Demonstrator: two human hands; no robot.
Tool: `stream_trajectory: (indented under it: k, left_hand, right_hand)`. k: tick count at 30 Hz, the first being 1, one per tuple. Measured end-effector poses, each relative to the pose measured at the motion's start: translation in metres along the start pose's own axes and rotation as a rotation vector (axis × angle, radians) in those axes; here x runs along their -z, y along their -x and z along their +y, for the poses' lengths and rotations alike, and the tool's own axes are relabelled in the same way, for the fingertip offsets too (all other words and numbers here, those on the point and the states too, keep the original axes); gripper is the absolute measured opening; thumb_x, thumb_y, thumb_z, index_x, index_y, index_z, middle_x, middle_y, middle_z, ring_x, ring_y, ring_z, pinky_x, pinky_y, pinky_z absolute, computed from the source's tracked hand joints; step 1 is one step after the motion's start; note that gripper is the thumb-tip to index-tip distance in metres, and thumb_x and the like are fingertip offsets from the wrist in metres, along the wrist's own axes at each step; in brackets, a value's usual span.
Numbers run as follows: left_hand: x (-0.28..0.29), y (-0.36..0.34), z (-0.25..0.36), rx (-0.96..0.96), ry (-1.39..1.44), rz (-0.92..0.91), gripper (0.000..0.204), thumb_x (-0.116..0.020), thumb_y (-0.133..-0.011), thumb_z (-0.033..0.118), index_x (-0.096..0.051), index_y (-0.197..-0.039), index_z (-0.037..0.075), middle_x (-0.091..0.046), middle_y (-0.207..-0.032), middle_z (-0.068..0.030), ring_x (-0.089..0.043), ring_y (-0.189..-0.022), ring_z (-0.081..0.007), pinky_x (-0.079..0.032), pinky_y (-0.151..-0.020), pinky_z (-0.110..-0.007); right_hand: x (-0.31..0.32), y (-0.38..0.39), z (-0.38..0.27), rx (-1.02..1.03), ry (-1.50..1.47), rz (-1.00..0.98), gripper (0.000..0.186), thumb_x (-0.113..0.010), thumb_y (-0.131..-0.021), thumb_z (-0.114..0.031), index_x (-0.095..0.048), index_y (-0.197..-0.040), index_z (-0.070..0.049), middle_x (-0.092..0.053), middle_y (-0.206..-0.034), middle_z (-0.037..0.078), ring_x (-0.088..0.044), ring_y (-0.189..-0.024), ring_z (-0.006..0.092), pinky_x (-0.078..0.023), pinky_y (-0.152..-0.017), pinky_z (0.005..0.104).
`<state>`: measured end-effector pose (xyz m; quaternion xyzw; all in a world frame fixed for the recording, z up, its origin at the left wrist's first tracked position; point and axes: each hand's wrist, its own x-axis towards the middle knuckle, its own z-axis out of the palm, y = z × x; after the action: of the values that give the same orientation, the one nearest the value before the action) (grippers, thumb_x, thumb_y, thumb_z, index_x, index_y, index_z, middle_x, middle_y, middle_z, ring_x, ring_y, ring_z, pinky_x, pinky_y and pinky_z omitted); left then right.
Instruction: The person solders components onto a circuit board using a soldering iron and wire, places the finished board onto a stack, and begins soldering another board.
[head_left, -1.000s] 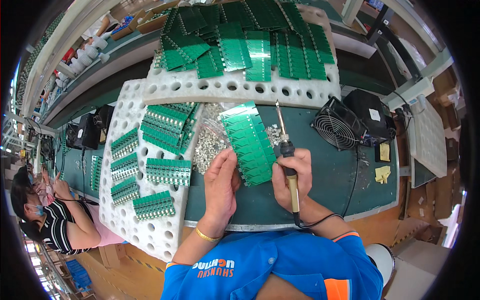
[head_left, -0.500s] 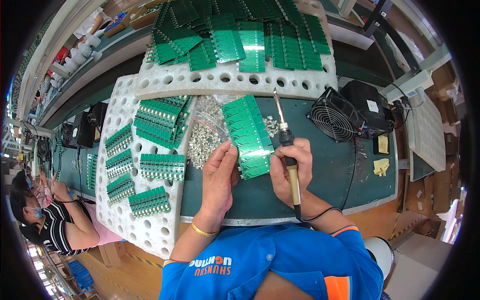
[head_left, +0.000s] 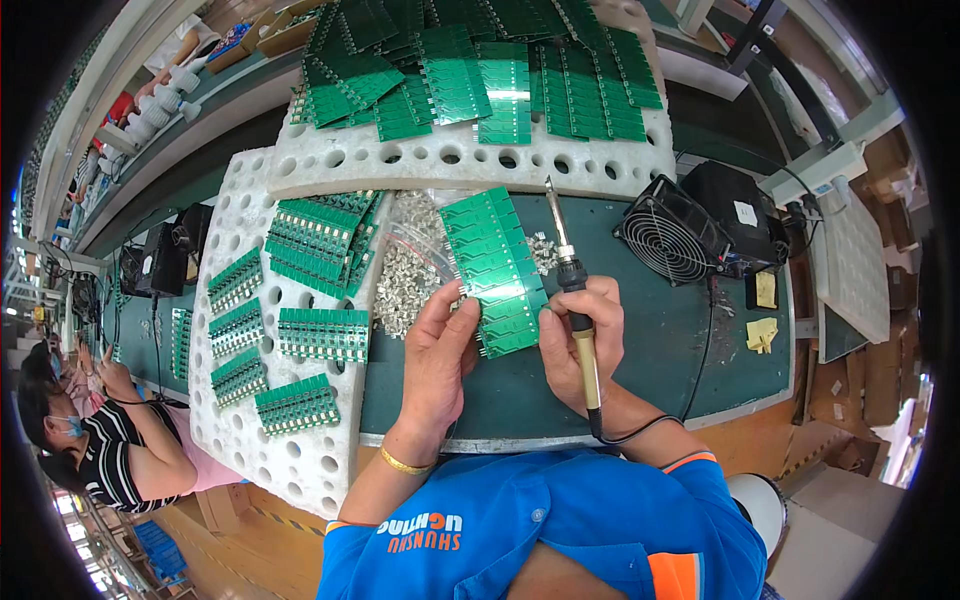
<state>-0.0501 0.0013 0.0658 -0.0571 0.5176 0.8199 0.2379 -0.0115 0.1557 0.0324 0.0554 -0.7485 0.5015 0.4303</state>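
A green circuit board panel (head_left: 492, 270) is held up, tilted, over the dark green bench. My left hand (head_left: 438, 345) pinches its left edge between thumb and fingers. My right hand (head_left: 583, 335) is closed around the handle of a soldering iron (head_left: 583, 360), whose metal tip points up and away from me. The right thumb lies at the panel's lower right edge. Behind the panel and to its left lie many small metal parts (head_left: 403, 295), partly on a clear plastic bag (head_left: 420, 225). A smaller heap of them (head_left: 541, 252) shows just right of the panel.
White foam boards with holes (head_left: 300, 465) carry several populated green panels (head_left: 323, 333) at left and stacked panels (head_left: 455, 75) at the back. A black fan (head_left: 668, 235), a black box (head_left: 735, 210) and yellow sponges (head_left: 761, 335) are at right. A co-worker (head_left: 120, 450) sits at far left.
Hardly anything differs. The panel has shifted very slightly in my hands; both hands keep their grip, and the soldering iron stays in place.
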Motion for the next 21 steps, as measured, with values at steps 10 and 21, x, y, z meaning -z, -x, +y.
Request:
stream_trajectory:
  k: [10, 21]
  left_hand:
    - [0.0003, 0.0005, 0.0007, -0.022, 0.015, -0.032, 0.031, -0.058, -0.099, 0.017, -0.057, -0.128, 0.007, -0.063, -0.084, 0.0062, -0.038, -0.053, 0.0029, -0.024, -0.044, -0.017]
    - [0.0022, 0.0, -0.0019, -0.083, -0.002, -0.038, 0.034, -0.059, -0.099, 0.017, -0.055, -0.132, 0.006, -0.064, -0.089, 0.0052, -0.04, -0.058, 0.0024, -0.027, -0.047, -0.017]
  right_hand:
    - [0.002, 0.0005, -0.0008, 0.039, 0.033, -0.058, 0.032, -0.063, -0.088, 0.004, -0.048, -0.115, -0.003, -0.053, -0.095, 0.009, -0.047, -0.081, 0.0141, -0.043, -0.066, 0.0242]
    - [-0.0001, 0.0006, 0.0021, 0.033, 0.028, 0.006, 0.033, -0.07, -0.08, 0.005, -0.055, -0.108, -0.002, -0.054, -0.089, 0.013, -0.054, -0.074, 0.0227, -0.046, -0.061, 0.0311]
